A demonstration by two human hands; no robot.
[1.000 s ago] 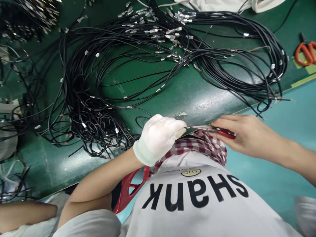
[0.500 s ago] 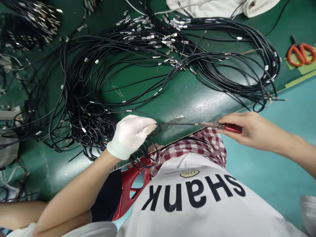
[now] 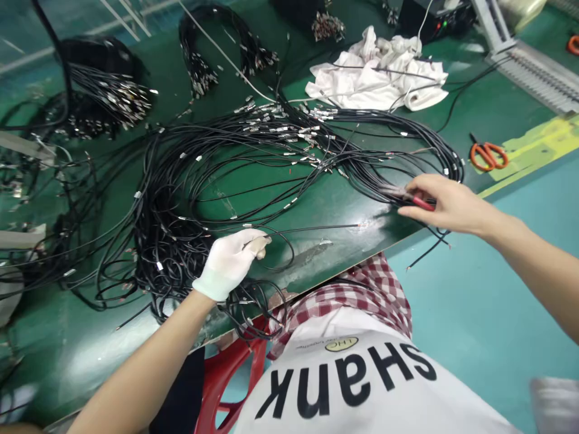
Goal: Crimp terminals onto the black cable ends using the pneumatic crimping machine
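My left hand (image 3: pixel 233 259), in a white glove, pinches a thin black cable (image 3: pixel 316 228) whose bare copper end points right, over the green table. Bare, my right hand (image 3: pixel 447 202) is closed round the red handles of a pair of pliers (image 3: pixel 423 203). The pliers' metal jaws lie over the right loop of a large cable bundle (image 3: pixel 375 184), apart from the held cable's end. Beside and below my left hand, tangled black cables (image 3: pixel 167 241) with small silvery tags reach the table's front edge.
Orange-handled scissors (image 3: pixel 488 155) lie on yellow tape at the right. A crumpled white cloth (image 3: pixel 380 75) sits at the back, beside a black box (image 3: pixel 436 21) with small lights. More cable bundles (image 3: pixel 113 93) stand at the back left. A red stool (image 3: pixel 226 380) is under the front edge.
The pliers in my right hand have come off the cable's end and moved up over the bundle. My left hand keeps the cable. The view has tilted up, showing more of the table's far side.
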